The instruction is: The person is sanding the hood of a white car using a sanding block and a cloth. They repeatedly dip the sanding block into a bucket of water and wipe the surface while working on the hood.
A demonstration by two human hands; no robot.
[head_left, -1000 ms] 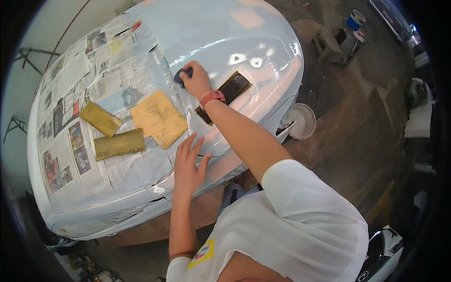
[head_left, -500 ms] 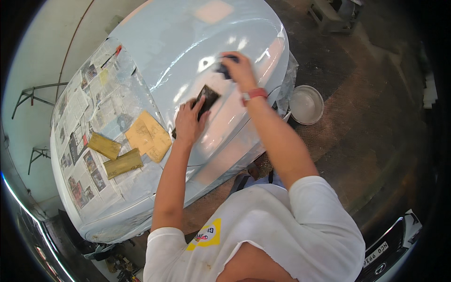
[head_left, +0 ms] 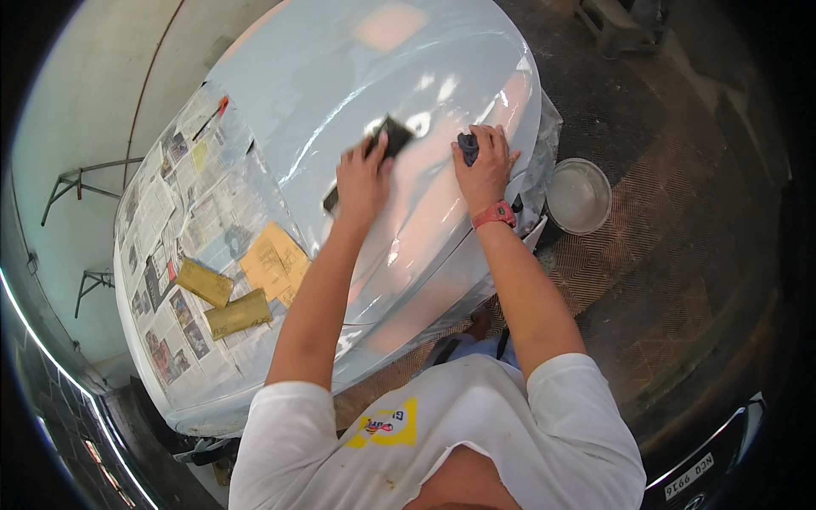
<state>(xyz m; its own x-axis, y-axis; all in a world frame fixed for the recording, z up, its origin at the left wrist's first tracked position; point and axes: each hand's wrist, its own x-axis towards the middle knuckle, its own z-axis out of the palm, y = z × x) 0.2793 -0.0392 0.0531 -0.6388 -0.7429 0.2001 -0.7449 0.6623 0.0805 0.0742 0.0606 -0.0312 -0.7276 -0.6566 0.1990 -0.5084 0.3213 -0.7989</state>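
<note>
A car hood [head_left: 331, 127] in pale blue-grey with pinkish patches lies under both hands, its surface wet and shiny. My left hand [head_left: 360, 185] grips a long dark sanding block [head_left: 396, 140], which rests flat on the hood; the palm hides its middle. Further right, near the hood's edge, my right hand [head_left: 487, 174] is closed on a bunched dark cloth [head_left: 467, 149] against the panel. A red watch is on that wrist.
Newspaper [head_left: 200, 183] covers the windshield side, bearing yellow sandpaper strips [head_left: 238, 314] and folded tan sheets [head_left: 274, 262]. A red-tipped tool [head_left: 223, 105] lies there too. A bucket of cloudy liquid [head_left: 579, 195] stands at the right. Metal brackets [head_left: 81, 183] jut from the wall.
My left hand has slid the sanding block a little away from me along the hood. The right hand has brought the cloth right and nearer, toward the panel's edge.
</note>
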